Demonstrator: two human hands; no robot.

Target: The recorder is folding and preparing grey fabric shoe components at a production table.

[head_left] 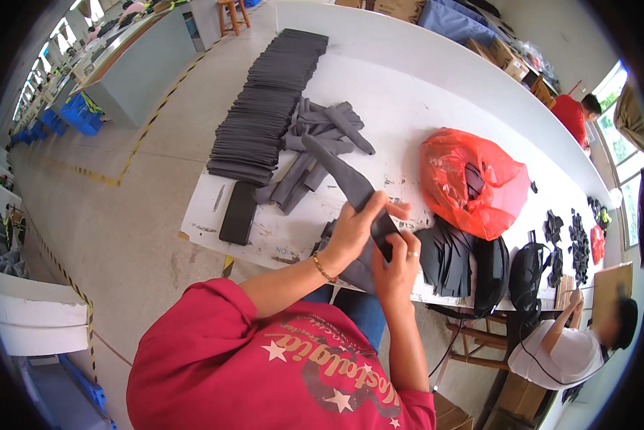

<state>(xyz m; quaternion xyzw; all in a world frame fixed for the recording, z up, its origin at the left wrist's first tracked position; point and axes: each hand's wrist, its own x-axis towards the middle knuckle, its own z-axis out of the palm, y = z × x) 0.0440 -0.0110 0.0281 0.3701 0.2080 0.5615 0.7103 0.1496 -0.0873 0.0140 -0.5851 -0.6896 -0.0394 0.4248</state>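
Both of my hands are raised over the near edge of the white table (pixel 401 93), joined by one piece of work. My left hand (pixel 352 233) is closed round a long dark grey fabric sleeve (pixel 345 175), which points away to the far left. At its near end a flat black strip (pixel 385 231) shows between my hands, and my right hand (pixel 399 259) pinches it. Whether the strip sits inside the sleeve, I cannot tell. More grey fabric (pixel 358 271) hangs below my hands at the table edge. Beyond them lies a loose heap of grey sleeves (pixel 318 132).
A long row of stacked dark strips (pixel 264 107) runs along the table's left side, with a black phone-like slab (pixel 238 213) before it. Rightward are a red plastic bag (pixel 472 179), black flat pieces (pixel 445 258) and a black backpack (pixel 528 271). A person in white (pixel 562 351) sits at right.
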